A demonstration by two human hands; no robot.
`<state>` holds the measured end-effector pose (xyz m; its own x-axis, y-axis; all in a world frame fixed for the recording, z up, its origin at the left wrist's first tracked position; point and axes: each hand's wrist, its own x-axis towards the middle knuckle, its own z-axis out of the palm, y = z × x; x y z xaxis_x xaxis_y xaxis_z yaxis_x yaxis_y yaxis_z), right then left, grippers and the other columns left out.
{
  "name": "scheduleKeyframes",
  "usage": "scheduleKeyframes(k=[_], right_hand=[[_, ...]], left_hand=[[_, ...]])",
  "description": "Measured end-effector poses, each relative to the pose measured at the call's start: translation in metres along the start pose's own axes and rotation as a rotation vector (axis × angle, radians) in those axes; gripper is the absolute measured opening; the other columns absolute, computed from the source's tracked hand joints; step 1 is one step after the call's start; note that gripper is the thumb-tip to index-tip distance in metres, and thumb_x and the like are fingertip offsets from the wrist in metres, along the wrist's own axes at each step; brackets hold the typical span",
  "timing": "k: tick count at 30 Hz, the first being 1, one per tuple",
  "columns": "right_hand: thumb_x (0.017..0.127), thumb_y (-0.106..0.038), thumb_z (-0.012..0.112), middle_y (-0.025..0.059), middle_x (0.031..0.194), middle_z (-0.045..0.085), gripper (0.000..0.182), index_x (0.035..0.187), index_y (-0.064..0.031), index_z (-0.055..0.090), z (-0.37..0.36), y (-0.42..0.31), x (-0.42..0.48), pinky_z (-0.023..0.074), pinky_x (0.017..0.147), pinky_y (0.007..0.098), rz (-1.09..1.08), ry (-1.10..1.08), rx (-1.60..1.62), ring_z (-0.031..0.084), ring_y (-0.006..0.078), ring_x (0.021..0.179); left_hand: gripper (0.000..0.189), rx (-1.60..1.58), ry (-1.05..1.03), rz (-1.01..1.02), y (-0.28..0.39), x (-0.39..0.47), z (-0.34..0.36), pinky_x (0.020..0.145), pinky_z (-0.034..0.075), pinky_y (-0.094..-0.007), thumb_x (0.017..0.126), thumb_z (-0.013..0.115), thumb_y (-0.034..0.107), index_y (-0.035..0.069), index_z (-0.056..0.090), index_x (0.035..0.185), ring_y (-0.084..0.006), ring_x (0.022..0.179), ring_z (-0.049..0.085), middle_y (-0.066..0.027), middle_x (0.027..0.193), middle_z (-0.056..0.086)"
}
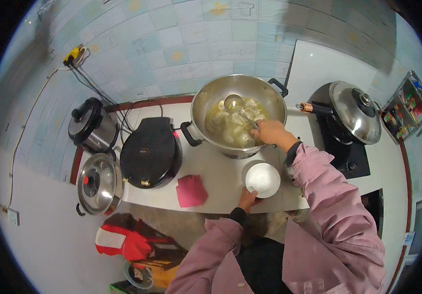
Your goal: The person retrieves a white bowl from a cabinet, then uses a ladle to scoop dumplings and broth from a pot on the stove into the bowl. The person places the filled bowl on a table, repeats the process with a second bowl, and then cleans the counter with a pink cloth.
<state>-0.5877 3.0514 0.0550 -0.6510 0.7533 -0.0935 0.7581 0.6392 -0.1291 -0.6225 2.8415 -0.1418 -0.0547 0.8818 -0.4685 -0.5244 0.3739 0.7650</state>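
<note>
A wide two-handled steel pot point(238, 82) stands on the counter, with dumplings point(235, 125) in cloudy yellowish liquid. Over its right front rim, my right hand point(271, 132) grips the handle of a metal ladle point(234, 103); the ladle's bowl is near the middle of the pot at the liquid. My left hand point(247, 200) holds a white bowl point(263, 180) by its lower left edge, in front of the pot near the counter's front edge. No food shows in the bowl. A folded pink cloth point(191, 191) lies to the left of the bowl.
Left of the pot are a black round electric griddle point(150, 154), a pressure cooker point(93, 125) and a lidded steel pot point(100, 185). At right, a lidded pan point(356, 112) sits on a black cooktop point(349, 158). A wire rack point(407, 106) holds packets at far right.
</note>
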Motion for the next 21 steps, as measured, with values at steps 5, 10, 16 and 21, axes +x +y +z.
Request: scheduleKeyframes(k=[5, 10, 16, 21], right_hand=[[0.076, -0.021, 0.058, 0.0191, 0.088, 0.063, 0.03, 0.101, -0.0038, 0.056, -0.017, -0.005, 0.007, 0.0491, 0.068, 0.0443, 0.081, -0.123, -0.092, 0.062, 0.0347, 0.081], [0.075, -0.01, 0.055, 0.0203, 0.087, 0.06, 0.033, 0.108, -0.0026, 0.052, -0.008, 0.029, -0.001, 0.0506, 0.061, 0.0421, 0.1, 0.199, -0.29, 0.063, 0.0339, 0.073], [0.08, -0.006, 0.051, 0.017, 0.086, 0.058, 0.029, 0.108, 0.0025, 0.048, -0.03, 0.031, -0.014, 0.0519, 0.055, 0.0373, 0.146, 0.264, -0.476, 0.064, 0.0298, 0.067], [0.078, -0.005, 0.052, 0.0171, 0.084, 0.059, 0.028, 0.105, 0.0043, 0.049, -0.032, 0.023, -0.029, 0.0525, 0.056, 0.0367, 0.143, 0.26, -0.48, 0.064, 0.0292, 0.067]], left_hand=[[0.051, -0.363, -0.256, -0.3, 0.009, 0.007, -0.031, 0.085, 0.052, -0.0415, 0.079, 0.042, 0.005, -0.013, 0.027, 0.124, -0.0376, 0.103, 0.054, -0.025, 0.119, 0.046], [0.055, -0.722, -0.323, -0.662, 0.014, -0.004, -0.055, 0.093, 0.047, -0.0441, 0.078, 0.042, 0.002, -0.015, 0.023, 0.126, -0.0444, 0.111, 0.048, -0.029, 0.124, 0.038], [0.061, -0.485, -0.432, -0.636, 0.062, -0.036, -0.07, 0.094, 0.046, -0.0445, 0.075, 0.045, 0.002, -0.005, 0.024, 0.132, -0.0416, 0.113, 0.046, -0.0249, 0.126, 0.039], [0.058, -0.289, -0.423, -0.408, 0.106, -0.068, -0.081, 0.094, 0.045, -0.0462, 0.076, 0.053, 0.005, -0.003, 0.032, 0.13, -0.0348, 0.11, 0.05, -0.0189, 0.122, 0.047]])
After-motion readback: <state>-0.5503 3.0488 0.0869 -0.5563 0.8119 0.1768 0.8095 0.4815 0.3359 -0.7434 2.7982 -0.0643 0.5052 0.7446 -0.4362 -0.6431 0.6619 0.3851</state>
